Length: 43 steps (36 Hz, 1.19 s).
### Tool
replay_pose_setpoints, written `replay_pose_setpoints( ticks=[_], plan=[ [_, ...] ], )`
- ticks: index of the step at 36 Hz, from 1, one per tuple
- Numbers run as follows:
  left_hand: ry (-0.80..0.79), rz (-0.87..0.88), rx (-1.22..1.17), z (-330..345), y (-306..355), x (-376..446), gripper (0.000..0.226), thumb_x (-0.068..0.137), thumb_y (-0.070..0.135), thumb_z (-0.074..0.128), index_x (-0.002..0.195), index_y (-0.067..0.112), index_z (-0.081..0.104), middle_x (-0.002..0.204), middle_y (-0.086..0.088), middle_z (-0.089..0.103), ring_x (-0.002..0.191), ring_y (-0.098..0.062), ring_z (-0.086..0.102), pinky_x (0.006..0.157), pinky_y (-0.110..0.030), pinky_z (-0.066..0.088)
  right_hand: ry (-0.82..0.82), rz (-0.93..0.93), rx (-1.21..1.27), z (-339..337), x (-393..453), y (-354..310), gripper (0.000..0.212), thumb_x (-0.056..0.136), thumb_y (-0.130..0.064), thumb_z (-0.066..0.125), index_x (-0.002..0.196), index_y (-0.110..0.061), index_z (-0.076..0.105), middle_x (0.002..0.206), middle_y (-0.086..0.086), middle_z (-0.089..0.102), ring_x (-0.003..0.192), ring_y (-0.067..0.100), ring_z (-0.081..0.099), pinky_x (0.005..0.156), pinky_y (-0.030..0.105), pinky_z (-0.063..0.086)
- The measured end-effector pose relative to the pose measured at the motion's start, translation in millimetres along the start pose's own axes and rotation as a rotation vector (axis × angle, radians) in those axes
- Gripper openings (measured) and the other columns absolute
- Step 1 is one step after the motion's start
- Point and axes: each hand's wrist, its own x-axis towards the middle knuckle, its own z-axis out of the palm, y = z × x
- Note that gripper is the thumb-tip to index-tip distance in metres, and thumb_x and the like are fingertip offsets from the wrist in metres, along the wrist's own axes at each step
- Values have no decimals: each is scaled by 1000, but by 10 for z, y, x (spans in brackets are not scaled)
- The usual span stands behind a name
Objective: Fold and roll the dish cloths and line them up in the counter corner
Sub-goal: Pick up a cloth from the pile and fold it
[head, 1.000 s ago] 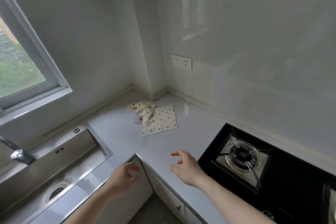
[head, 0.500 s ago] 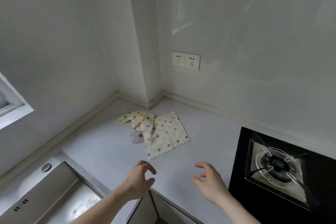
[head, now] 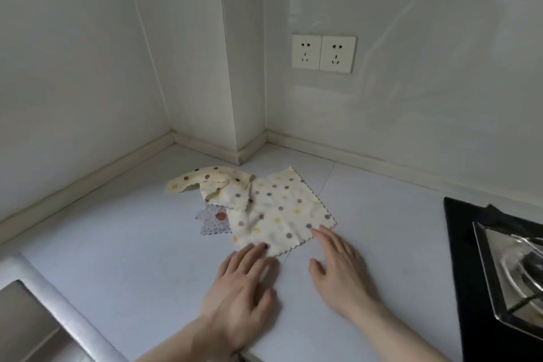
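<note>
The glossy white tiled walls (head: 88, 53) meet at a boxed-out corner column, with a cream coved strip running along their foot. Below them the pale grey-white stone counter (head: 117, 244) spreads smooth and matte, crossed by a thin seam that runs from the back wall toward the front edge. At the right edge sits a black glass hob (head: 458, 273) holding a shiny steel burner tray, only partly in view. At the lower left the brushed steel rim of a sink (head: 58, 317) cuts across the corner of the view. On the right wall a cream double wall socket (head: 323, 53) sits flush in the tile.

Near the counter corner, a little out from the column, lies the cream dish cloth with grey, brown and yellow dots (head: 282, 211). It is soft and slightly wrinkled, its edges cut in a small zigzag; the right part lies flat as a tilted square, while the left part is bunched and folded over itself, trailing a strip toward the left wall. Under its left side peeks a smaller pale lilac dotted cloth with a red-brown spot (head: 213, 222), mostly covered.

Both hands lie flat with fingers straight and loosely spread, gripping nothing. The left hand (head: 241, 294) rests on the counter with fingertips touching the cream cloth's near corner. The right hand (head: 340, 270) reaches its fingertips to the cloth's near right edge.
</note>
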Motion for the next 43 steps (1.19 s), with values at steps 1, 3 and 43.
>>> replay_pose_setpoints(
  ticks=[1, 3, 43],
  plan=[
    [21, 13, -2, 19, -17, -2, 59, 89, 57, 36, 147, 43, 35, 162, 24, 16, 150, -4, 9, 121, -25, 5, 28, -24, -55, 78, 4, 29, 68, 87, -44, 33, 153, -31, 37, 160, -15, 32, 148, 9, 28, 120, 26, 19],
    [58, 37, 13, 41, -48, -22, 58, 90, 59, 35, 146, 44, 35, 158, 27, 21, 146, -3, 15, 118, -23, 11, 66, -59, -122, 162, 1, 80, 74, 84, -52, 24, 155, -33, 32, 158, -17, 35, 146, 8, 28, 121, 29, 21],
    [732, 291, -137, -1682, 1206, -697, 12, 91, 12, 63, 99, 19, 70, 93, 10, 67, 76, -8, 52, 70, -21, 37, 646, -60, 200, -1627, -1513, -662, 29, 91, 2, 47, 100, -25, 53, 107, -5, 60, 96, 18, 56, 72, 28, 40]
  ],
)
